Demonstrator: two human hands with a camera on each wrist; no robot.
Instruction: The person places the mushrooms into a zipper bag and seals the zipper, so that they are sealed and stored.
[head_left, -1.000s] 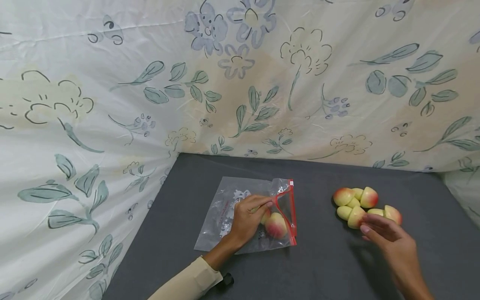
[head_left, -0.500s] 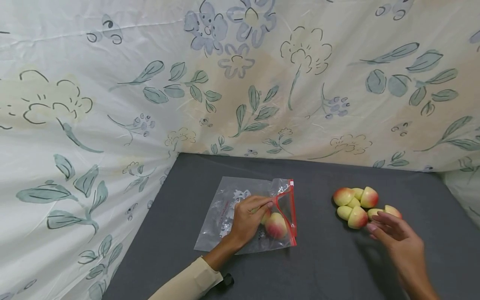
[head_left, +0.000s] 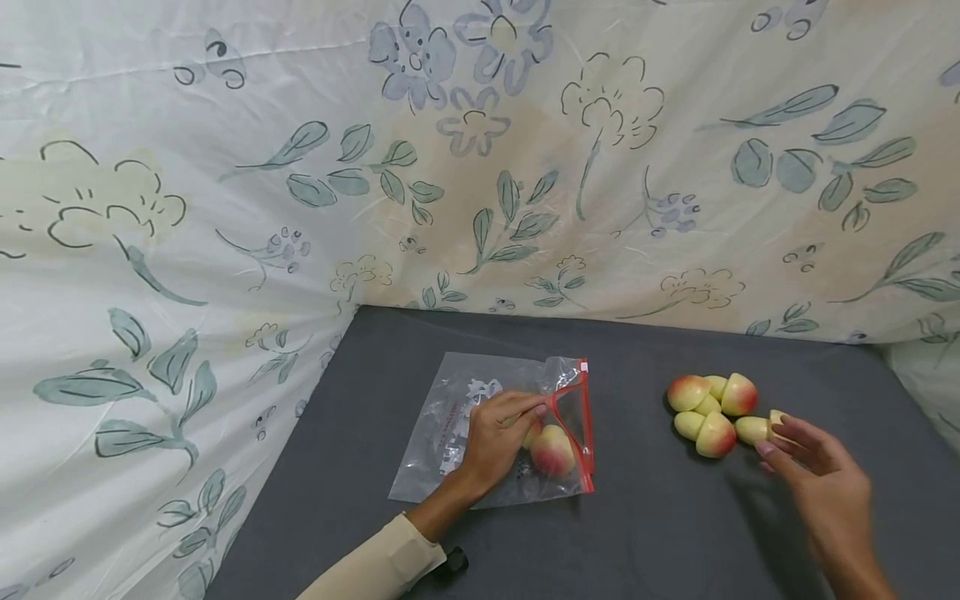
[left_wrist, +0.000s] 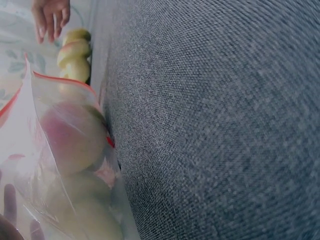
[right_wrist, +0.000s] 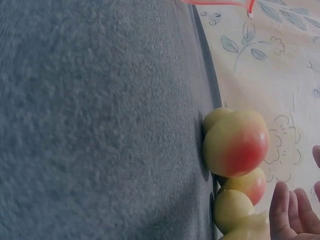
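Observation:
My left hand (head_left: 491,433) pinches the upper layer of a clear zip bag (head_left: 423,454) near its red zip edge, holding the mouth parted. Inside the bag lie mushroom-shaped pieces (head_left: 553,454), yellow with a red blush; the left wrist view shows a pinkish cap (left_wrist: 75,137) through the plastic. To the right, my right hand (head_left: 828,483) hovers with nothing in its grasp, fingers loosely extended. Its fingertips overlap the cap of the rightmost mushroom-shaped piece (head_left: 752,430), partly hiding it. The right wrist view shows straight fingers (right_wrist: 280,207) beside the pieces.
Several more mushroom-shaped pieces (head_left: 715,434) lie clustered left of the right hand. Everything stands on a dark grey tabletop (head_left: 630,533). Floral fabric (head_left: 480,167) hangs behind and at the left. A small black object (head_left: 452,562) shows beside the left sleeve.
My right hand has moved rightward, from over the front left piece to the rightmost one, uncovering that front piece. The left hand and bag have stayed in place.

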